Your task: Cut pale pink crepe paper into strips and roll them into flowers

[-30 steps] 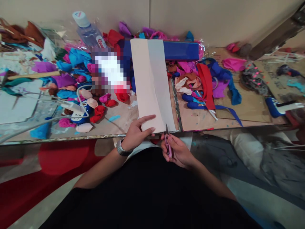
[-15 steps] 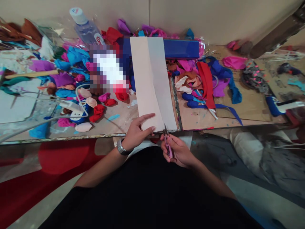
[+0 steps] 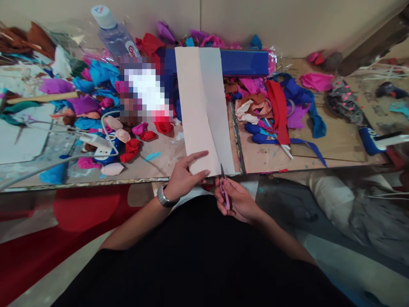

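Observation:
A long, pale cream sheet of paper (image 3: 198,111) lies lengthwise in front of me, with a fold or overlapping edge down its middle. My left hand (image 3: 185,177) grips its lower left corner; thumb and forefinger lie on top, while the other fingers are partly hidden at the edge. Pink-handled scissors (image 3: 226,200) sit in my right hand (image 3: 239,199), which is closed round the handles. Their dark blades point up and away from me at the paper's near edge, by the middle line. How far the blades are apart is hard to make out.
Bunched crepe paper pieces (image 3: 84,104) cover the table's left side, near a clear bottle (image 3: 116,38) and a grey cable (image 3: 47,168). A blue box (image 3: 246,63) lies behind the sheet. Red strips (image 3: 278,113) and cardboard (image 3: 332,147) are at right.
The scissors have tilted slightly at the paper's near edge. My left hand keeps its hold, and the view has shifted a little.

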`<state>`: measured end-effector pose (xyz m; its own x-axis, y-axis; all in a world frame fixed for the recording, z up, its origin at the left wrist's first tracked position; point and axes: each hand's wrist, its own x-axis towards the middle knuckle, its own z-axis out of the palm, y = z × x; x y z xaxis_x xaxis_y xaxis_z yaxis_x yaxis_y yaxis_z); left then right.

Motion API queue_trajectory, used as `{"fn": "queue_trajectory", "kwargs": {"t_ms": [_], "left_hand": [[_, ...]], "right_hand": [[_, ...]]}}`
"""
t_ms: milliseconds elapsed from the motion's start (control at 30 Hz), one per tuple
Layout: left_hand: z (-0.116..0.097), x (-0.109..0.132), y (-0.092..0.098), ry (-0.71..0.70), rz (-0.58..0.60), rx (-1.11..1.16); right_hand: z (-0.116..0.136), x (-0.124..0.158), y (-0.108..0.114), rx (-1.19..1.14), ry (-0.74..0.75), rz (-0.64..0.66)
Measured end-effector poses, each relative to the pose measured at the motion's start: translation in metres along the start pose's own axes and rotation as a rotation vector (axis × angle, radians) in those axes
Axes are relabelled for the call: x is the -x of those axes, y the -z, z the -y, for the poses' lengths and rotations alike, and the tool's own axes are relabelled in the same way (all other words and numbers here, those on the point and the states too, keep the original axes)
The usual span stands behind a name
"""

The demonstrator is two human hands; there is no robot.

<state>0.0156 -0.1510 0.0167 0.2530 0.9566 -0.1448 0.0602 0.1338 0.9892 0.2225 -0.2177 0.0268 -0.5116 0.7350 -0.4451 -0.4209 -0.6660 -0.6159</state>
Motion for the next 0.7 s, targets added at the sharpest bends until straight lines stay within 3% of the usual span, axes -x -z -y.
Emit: {"fn": "queue_trajectory", "kwargs": {"t_ms": [700], "left_hand": [[0.0006,0.0005,0.0,0.016,-0.002,0.009]], "right_hand": [[-0.003,-0.002,0.002,0.009,0.001,0.002]]}}
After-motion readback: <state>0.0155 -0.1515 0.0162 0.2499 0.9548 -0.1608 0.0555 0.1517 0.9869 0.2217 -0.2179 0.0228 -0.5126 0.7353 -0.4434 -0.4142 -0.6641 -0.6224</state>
